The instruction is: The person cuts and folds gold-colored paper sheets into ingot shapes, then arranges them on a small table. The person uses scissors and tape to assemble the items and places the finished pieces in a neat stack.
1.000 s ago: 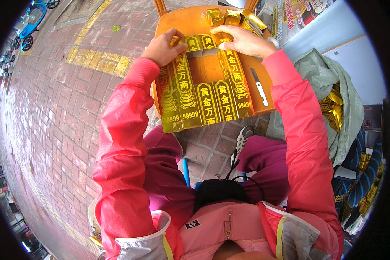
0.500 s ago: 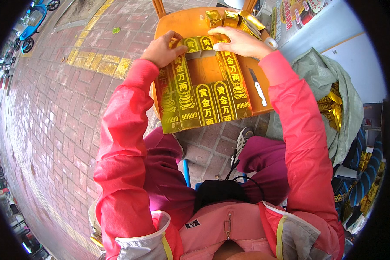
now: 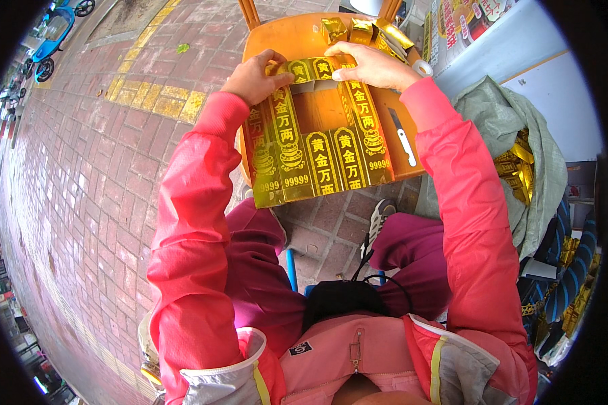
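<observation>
A gold printed card sheet (image 3: 327, 165), open in its middle like a frame, lies on the orange wooden chair seat (image 3: 284, 40), and its near edge sticks out past the seat. At the far left corner my left hand (image 3: 255, 77) pinches the folded far strip, thumb on the near side. My right hand (image 3: 377, 66) grips the same strip at the far right corner, thumb pressed on it and fingers over its top. Behind the strip, the fingertips are partly hidden. Right of the sheet lies a white-handled knife (image 3: 404, 140).
Several small gold boxes (image 3: 361, 30) stand at the seat's far right, with a roll of tape (image 3: 422, 67) beside them. A grey-green sack (image 3: 483, 115) holding gold pieces (image 3: 518, 169) leans at right. Brick paving (image 3: 88, 169) spreads out on the left.
</observation>
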`<state>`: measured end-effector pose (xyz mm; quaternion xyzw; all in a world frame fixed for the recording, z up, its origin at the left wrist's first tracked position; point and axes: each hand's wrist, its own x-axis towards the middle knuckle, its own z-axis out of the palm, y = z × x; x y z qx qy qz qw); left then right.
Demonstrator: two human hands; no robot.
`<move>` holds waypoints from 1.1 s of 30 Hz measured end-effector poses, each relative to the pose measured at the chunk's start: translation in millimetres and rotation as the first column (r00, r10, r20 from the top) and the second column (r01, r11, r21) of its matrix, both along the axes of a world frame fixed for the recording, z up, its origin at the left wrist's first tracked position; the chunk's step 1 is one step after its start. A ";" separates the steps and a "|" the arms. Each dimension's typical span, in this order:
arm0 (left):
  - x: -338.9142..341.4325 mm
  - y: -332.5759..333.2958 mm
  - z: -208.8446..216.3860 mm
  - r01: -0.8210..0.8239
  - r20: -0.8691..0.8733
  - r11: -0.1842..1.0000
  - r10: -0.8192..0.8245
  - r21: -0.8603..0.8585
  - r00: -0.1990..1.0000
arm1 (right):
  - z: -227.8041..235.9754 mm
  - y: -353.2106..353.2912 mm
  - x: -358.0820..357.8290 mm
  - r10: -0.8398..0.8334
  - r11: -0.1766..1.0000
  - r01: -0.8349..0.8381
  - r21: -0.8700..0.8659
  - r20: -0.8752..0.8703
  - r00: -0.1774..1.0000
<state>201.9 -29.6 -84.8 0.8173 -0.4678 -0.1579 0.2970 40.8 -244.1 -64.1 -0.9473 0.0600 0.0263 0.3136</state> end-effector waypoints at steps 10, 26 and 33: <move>19.0 35.4 36.1 -0.159 0.090 0.955 0.186 -0.250 0.978 | 32.9 -36.2 -50.4 -0.253 0.962 0.193 0.192 0.366 0.896; -94.0 73.4 83.0 -0.239 -0.270 0.834 0.113 -0.496 0.956 | -17.3 -91.9 -121.8 -0.308 0.878 0.407 -0.252 0.355 0.883; -119.4 49.8 76.3 -0.184 -0.237 0.823 0.062 -0.537 0.970 | -26.5 -90.3 -106.6 -0.437 0.817 0.517 -0.254 0.312 0.844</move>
